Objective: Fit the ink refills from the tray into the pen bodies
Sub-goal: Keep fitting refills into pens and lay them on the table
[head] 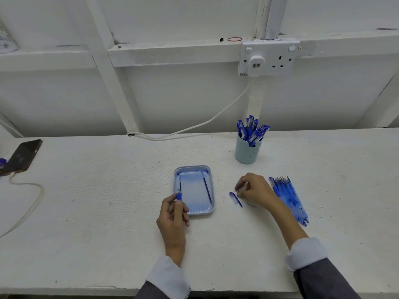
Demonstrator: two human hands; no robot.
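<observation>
White worktable (108, 212), seen from above. The left hand (172, 214) pinches a pen body (178, 196) between thumb and curled fingers, its blue end over the near-left corner of the tray (192, 167). The tray lies at the table's centre and holds two ink refills, one along its left wall (180, 184) and one along its right wall (207, 190). To the right of the tray, the right hand (257, 190) rests on the table with fingers curled, thumb and forefinger pinching a small clear part (244, 187) (too small to identify). A blue cap (235, 198) lies just near-left of that hand. A row of pen bodies (289, 199) lies further right, and a pale cup (247, 154) of capped pens (251, 130) stands beyond. A phone (23, 155) lies at far left.
</observation>
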